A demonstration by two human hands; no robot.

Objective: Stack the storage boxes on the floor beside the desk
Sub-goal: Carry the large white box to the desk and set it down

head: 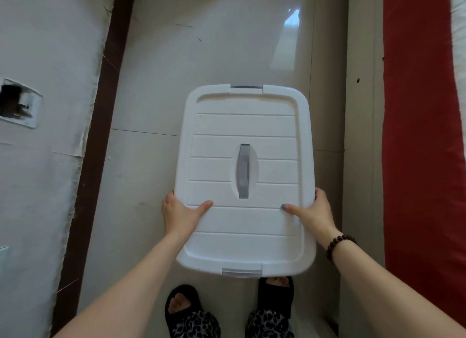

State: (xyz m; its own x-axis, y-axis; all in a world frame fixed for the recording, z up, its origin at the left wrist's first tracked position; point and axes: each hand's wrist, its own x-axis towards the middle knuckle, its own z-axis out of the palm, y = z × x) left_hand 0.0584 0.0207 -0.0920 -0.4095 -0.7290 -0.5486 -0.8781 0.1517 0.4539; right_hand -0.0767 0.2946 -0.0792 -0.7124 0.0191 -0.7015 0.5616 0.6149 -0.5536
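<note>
**Above the tiled floor: one lidded box carried by its long rims**

Between your two hands, the white rectangular plastic storage box hangs clear of the glossy beige tile floor, just ahead of your slippered feet. Your left hand and right hand each clasp a long rim near the close end. The thumbs lie flat on the recessed lid, and the fingers are tucked under, hidden. Judging by the easy hold, it is probably light. The smooth shell looks stiff but slippery, so the overhanging rim is your surest purchase. Ribbed bands cross the lid, a grey translucent handle lies folded at centre, and grey clip latches close both short ends. No second box or desk is in view.
</note>
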